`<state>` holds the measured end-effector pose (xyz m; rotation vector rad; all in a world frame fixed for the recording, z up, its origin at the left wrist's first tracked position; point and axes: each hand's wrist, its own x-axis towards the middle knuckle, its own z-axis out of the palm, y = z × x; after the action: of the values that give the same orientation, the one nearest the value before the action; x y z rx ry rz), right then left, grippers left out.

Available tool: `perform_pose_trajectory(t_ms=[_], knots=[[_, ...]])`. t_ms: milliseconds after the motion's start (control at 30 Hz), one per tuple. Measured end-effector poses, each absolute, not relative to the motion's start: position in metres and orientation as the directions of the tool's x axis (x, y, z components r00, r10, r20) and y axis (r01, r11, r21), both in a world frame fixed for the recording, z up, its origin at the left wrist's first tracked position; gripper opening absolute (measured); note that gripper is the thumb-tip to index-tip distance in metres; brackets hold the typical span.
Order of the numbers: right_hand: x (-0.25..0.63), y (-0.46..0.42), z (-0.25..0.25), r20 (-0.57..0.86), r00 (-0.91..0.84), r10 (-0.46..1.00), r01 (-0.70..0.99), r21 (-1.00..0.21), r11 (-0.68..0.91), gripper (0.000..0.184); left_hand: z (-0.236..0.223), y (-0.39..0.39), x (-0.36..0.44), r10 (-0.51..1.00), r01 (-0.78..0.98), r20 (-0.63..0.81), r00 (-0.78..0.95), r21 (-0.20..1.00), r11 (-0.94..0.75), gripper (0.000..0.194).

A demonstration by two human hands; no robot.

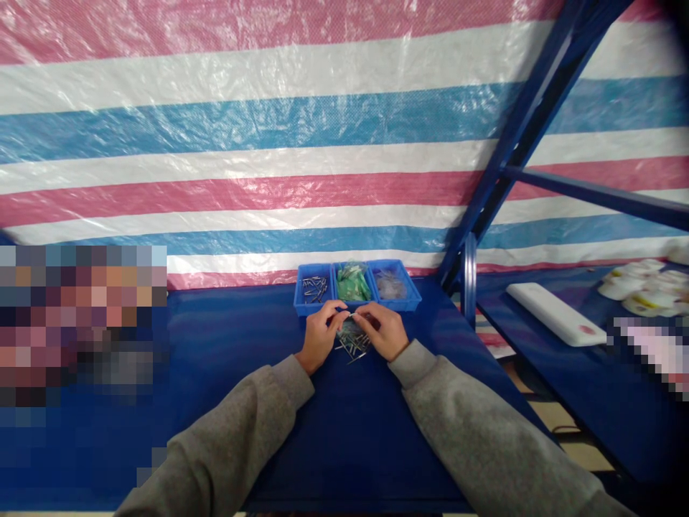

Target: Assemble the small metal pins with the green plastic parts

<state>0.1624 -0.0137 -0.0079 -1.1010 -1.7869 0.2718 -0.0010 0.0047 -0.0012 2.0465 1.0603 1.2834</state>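
1. Left hand [321,334] and right hand [384,330] are pinching a small pale piece [352,314].
2. It is hanging between them, above slender metal pins [354,347].
3. It is probably handling light, suiting end grips.

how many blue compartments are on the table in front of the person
3, side by side toward the table's far edge: left compartment with thin metal pieces, middle compartment with green packets, right compartment with translucent pieces. None seems hidden.
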Motion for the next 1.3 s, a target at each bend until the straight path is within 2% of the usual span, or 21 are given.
perform_pose_trajectory(t_ms=[233, 400, 667, 800, 933, 1033, 1167, 1300], knots=[[0.1641, -0.014, -0.0062, 0.599, -0.09, 0.796, 0.576, -0.621, 0.532, 0.033, 0.0021, 0.0056, -0.0015, 0.78, 0.333, 0.576, 0.245, 0.706, -0.626, 0.022], [0.1633, -0.014, -0.0047, 0.608, -0.097, 0.788, 0.562, -0.62, 0.547, 0.029, 0.0002, 0.0065, -0.0028, 0.786, 0.386, 0.564, 0.253, 0.686, -0.617, 0.026], [0.1622, -0.0121, -0.0096, 0.561, -0.214, 0.799, 0.616, -0.557, 0.556, 0.038, 0.0004, 0.0053, -0.002, 0.785, 0.348, 0.579, 0.22, 0.705, -0.618, 0.02], [0.1628, -0.0112, -0.0124, 0.541, -0.218, 0.813, 0.635, -0.553, 0.539, 0.041, 0.0026, 0.004, -0.0002, 0.8, 0.279, 0.557, 0.223, 0.75, -0.6, 0.019], [0.1642, -0.0104, -0.0128, 0.552, -0.161, 0.818, 0.654, -0.561, 0.508, 0.042, 0.0037, 0.0011, 0.0007, 0.838, 0.154, 0.498, 0.225, 0.831, -0.535, 0.02], [0.1654, -0.0095, -0.0127, 0.564, -0.115, 0.818, 0.655, -0.576, 0.489, 0.043, 0.0022, 0.0007, 0.0004, 0.855, 0.125, 0.463, 0.235, 0.858, -0.499, 0.019], [0.166, -0.0095, -0.012, 0.566, -0.117, 0.816, 0.646, -0.581, 0.496, 0.043, 0.0007, 0.0027, -0.0003, 0.853, 0.214, 0.462, 0.243, 0.832, -0.512, 0.021], [0.1659, -0.0101, -0.0108, 0.562, -0.116, 0.819, 0.649, -0.582, 0.491, 0.041, 0.0037, 0.0035, -0.0004, 0.815, 0.34, 0.501, 0.291, 0.742, -0.578, 0.022]])
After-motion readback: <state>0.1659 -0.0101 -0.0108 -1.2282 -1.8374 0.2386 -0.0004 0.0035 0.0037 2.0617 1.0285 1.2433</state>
